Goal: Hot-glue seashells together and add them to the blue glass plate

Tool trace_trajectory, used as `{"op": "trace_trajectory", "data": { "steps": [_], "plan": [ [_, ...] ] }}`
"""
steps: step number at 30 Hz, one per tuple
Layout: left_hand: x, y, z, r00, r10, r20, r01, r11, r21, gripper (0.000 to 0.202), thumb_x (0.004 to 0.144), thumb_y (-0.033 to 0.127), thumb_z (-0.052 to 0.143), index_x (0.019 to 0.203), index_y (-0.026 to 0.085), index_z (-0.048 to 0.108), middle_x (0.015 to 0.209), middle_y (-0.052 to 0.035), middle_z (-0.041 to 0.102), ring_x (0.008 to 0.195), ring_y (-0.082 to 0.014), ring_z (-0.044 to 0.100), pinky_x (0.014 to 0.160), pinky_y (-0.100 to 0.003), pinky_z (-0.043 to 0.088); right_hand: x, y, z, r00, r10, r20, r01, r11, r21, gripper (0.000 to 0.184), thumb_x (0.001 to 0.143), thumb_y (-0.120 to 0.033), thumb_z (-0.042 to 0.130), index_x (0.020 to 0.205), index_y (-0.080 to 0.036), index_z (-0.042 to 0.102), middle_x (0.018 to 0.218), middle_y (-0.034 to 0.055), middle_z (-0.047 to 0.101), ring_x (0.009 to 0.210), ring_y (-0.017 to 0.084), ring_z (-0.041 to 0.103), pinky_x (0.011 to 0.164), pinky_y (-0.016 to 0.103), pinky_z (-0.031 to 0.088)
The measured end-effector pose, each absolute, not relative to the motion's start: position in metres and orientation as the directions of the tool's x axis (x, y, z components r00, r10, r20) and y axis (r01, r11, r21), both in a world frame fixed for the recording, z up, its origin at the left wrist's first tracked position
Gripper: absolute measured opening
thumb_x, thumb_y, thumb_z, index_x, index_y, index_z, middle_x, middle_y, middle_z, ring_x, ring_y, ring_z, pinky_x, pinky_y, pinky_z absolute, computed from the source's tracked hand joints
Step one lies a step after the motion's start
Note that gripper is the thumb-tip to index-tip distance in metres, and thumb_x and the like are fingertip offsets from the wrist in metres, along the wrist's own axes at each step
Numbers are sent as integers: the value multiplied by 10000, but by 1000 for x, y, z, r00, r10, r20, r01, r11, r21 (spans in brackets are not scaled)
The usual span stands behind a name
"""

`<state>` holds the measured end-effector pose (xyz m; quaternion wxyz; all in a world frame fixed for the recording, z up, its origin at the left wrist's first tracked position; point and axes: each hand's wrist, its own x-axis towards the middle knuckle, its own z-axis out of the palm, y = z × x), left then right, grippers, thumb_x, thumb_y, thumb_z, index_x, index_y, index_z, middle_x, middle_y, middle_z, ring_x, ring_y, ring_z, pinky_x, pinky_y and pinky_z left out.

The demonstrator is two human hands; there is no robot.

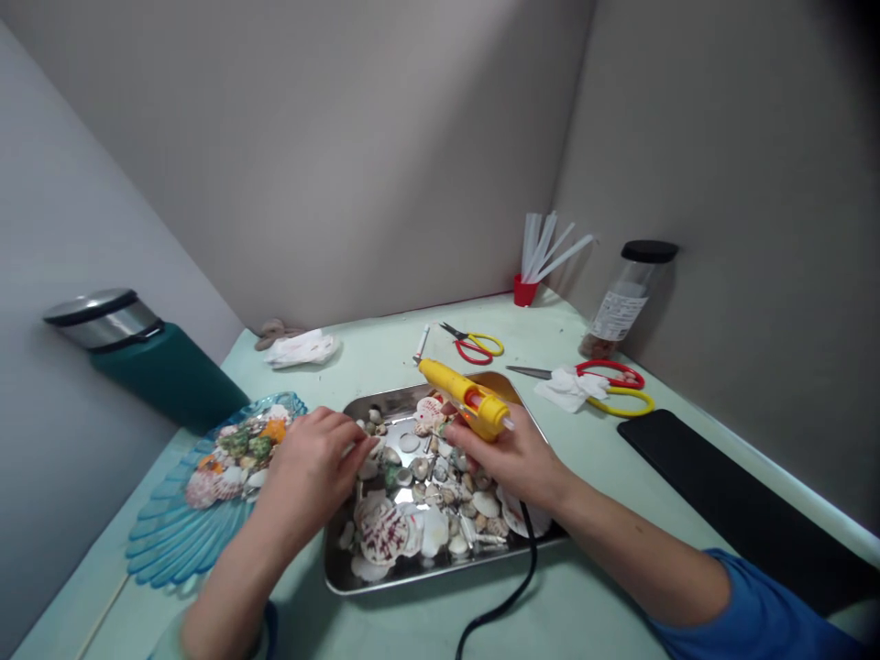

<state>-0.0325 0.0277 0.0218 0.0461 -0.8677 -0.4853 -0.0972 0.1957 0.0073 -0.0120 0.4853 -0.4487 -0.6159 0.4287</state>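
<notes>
The left hand (313, 467) curls among shells (405, 532) at the tray (412, 576) rim, its grip hidden; the right hand (515, 458) clasps the glue gun (471, 403); bare table (584, 587) lies nearer.

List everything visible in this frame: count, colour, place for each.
glue gun: one, yellow, in right hand over tray
tray: one, silver, table centre
shells: many, white, pink, brown, in tray
plate: one, blue, left of tray, bearing coloured shells
scissors: two pairs, red-and-yellow handles, behind and right of tray
glue sticks: several, whitish, in red cup, rear
jar: one, clear, black lid, right rear
flask: one, dark green, steel lid, far left
tissues: two, white, rear left and right
pad: one, black, right edge
left hand: one, bare, on shells at tray's left
right hand: one, bare, gripping glue gun
</notes>
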Motion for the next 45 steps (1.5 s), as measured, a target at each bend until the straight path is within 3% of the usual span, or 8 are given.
{"op": "trace_trajectory", "data": {
  "steps": [6,12,17,23,27,32,42,45],
  "plan": [
    [-24,42,24,535,836,124,843,-517,-148,269,803,107,464,936,210,674,864,-95,654,907,-268,514,752,-387,383,197,8,-15,-117,963,242,156,258,-954,169,818,-273,581,962,-184,574,721,-5,579,476,89,510,461,235,452],
    [3,60,18,526,850,38,838,-511,-191,176,826,163,513,759,143,674,780,-130,649,892,-281,545,774,-434,420,196,7,-13,-106,954,281,193,297,-935,204,816,-280,573,991,-177,595,737,7,602,498,106,524,482,241,451],
    [17,67,12,502,864,-37,848,-501,-172,298,871,296,527,1141,169,538,1169,-90,566,961,-206,588,806,-412,504,197,6,-11,-101,942,319,227,334,-915,208,808,-276,576,993,-183,603,722,-3,583,520,115,525,490,230,443],
    [10,61,15,450,893,-11,891,-449,-61,281,871,292,526,1121,168,551,1134,-85,585,941,-207,594,792,-410,506,197,8,-16,-93,936,339,231,352,-907,194,809,-276,574,974,-181,609,719,0,595,521,121,530,488,227,446],
    [0,47,20,398,915,60,913,-402,67,136,837,196,505,912,165,614,830,-69,671,765,-205,621,666,-324,468,197,9,-18,-97,937,336,203,349,-915,208,812,-294,572,981,-177,609,740,6,609,511,119,536,478,223,447],
    [-1,31,18,427,896,124,864,-444,236,136,830,183,444,848,186,579,795,-25,675,723,-154,613,621,-234,421,197,8,-17,-109,939,326,166,340,-925,212,820,-303,567,984,-174,598,728,0,591,469,103,518,445,212,438],
    [-4,22,9,523,834,176,743,-548,384,154,795,156,458,758,192,603,751,-38,649,701,-185,598,632,-275,418,194,13,-14,-98,963,250,144,262,-954,189,798,-329,579,904,-173,589,672,-28,555,416,74,500,401,182,439],
    [-4,18,6,481,853,204,699,-513,498,125,793,177,477,737,196,587,730,-29,637,679,-182,593,620,-277,430,190,13,-13,-110,969,221,124,234,-964,196,786,-319,597,919,-175,588,693,-21,566,421,72,494,404,184,441]
  ]
}}
